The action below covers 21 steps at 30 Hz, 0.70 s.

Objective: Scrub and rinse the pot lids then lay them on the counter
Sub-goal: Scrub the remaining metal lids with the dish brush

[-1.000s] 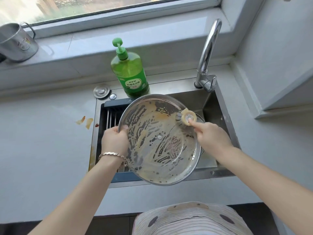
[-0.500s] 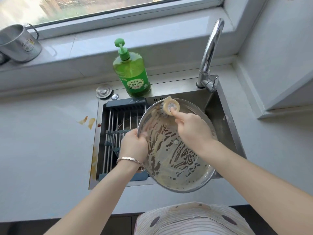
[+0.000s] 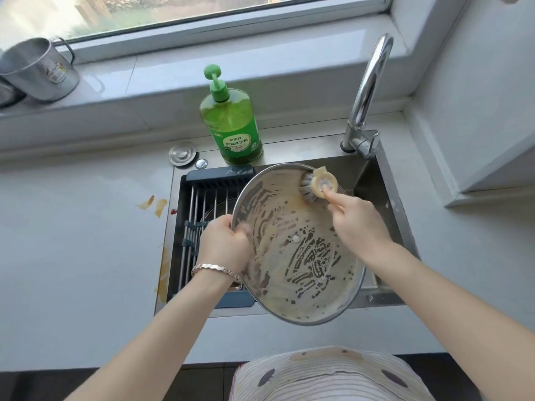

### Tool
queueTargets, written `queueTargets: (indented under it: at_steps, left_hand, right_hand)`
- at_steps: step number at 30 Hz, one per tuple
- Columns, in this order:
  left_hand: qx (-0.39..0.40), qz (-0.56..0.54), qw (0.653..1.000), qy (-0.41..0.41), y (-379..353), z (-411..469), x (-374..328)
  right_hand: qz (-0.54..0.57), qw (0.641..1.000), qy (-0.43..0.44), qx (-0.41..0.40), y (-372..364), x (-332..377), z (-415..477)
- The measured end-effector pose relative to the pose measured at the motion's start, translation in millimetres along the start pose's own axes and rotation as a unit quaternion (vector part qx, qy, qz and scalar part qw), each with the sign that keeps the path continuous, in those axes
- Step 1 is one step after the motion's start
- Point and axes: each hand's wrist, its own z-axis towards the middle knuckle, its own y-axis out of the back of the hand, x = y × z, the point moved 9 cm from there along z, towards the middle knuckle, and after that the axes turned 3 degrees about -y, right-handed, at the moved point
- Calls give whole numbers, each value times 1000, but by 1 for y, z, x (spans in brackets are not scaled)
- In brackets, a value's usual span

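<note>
home kitchen | sink | tap | dish soap | window sill

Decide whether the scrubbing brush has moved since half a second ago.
Yes. The brush, held in the right hand, has swept right along the far rim of the lid, away from the soap bottle and nearer the tap.
</note>
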Motion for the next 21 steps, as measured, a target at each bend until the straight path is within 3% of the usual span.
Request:
queueTargets:
  at_steps: [2, 6, 8, 12, 14, 17, 19, 21]
  left_hand:
    - [-5, 1, 1000, 1, 3, 0, 0]
    - [41, -19, 999, 25, -18, -8, -3]
    - [31, -34, 998, 30, -14, -6, -2]
    - [-13, -42, 997, 69, 3, 11, 20]
    - [-32, -38, 993, 105, 8, 17, 35]
    - [-34, -67, 979, 192, 2, 19, 62]
    - [-37, -121, 958, 259, -7, 16, 76]
    - [-36, -174, 933, 313, -19, 13, 85]
  right_hand:
    - [-7, 999, -35, 10, -1, -9, 0]
    - [17, 996, 84, 16, -15, 44, -7]
    - [1, 996, 89, 10, -9, 43, -3]
    - [-47, 995, -61, 64, 1, -31, 9]
    - [-34, 993, -81, 78, 2, -51, -2]
    - [105, 985, -131, -23, 16, -80, -17]
    - [231, 947, -221, -35, 12, -104, -25]
    - [340, 884, -317, 41, -10, -113, -36]
